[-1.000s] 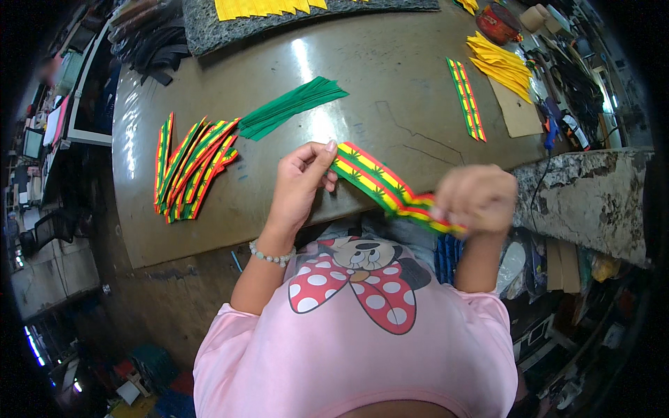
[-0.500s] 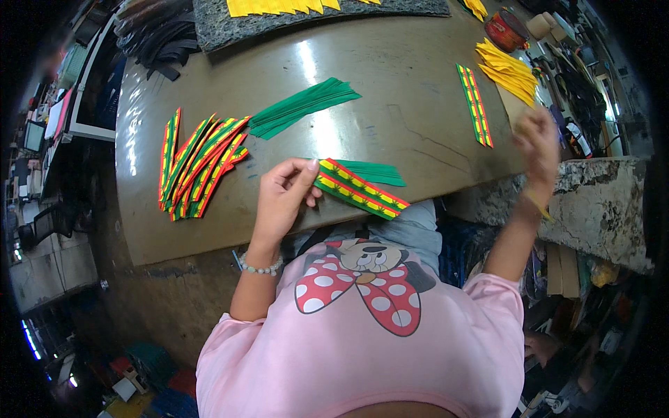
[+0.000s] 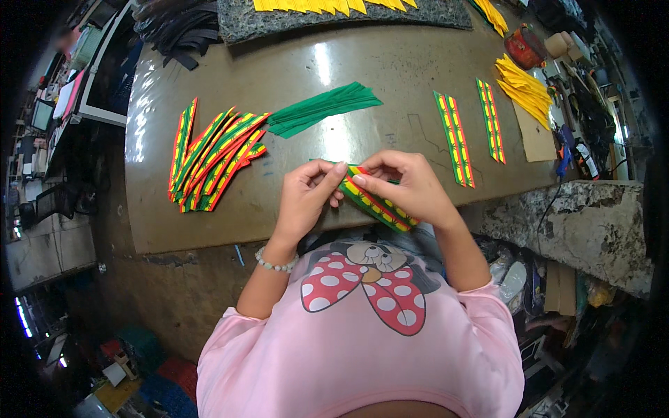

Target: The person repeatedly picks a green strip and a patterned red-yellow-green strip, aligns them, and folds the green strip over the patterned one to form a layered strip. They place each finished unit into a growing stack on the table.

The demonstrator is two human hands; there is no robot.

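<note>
My left hand (image 3: 311, 197) pinches the upper end of several striped ribbon strips (image 3: 380, 207) in red, yellow and green with dark leaf shapes. The fingers of my right hand (image 3: 406, 182) are closed on the same end, close beside the left. From there the strips slant down to the right, past the table's near edge. Only slivers of plain green strips show behind my hands. To the right, a striped strip (image 3: 454, 139) and another striped strip (image 3: 491, 122) lie apart, roughly parallel.
A fanned pile of striped strips (image 3: 216, 160) lies left on the table (image 3: 244, 226), next to a green strip bundle (image 3: 324, 110). Yellow strips (image 3: 524, 90) rest on cardboard (image 3: 535, 136) at right, near a red tin (image 3: 524, 47). A dark mottled slab (image 3: 348, 31) carries more yellow strips.
My right hand has come back from the table's right side to the held strips. A second striped strip now lies left of the first one there. The view has shifted slightly.
</note>
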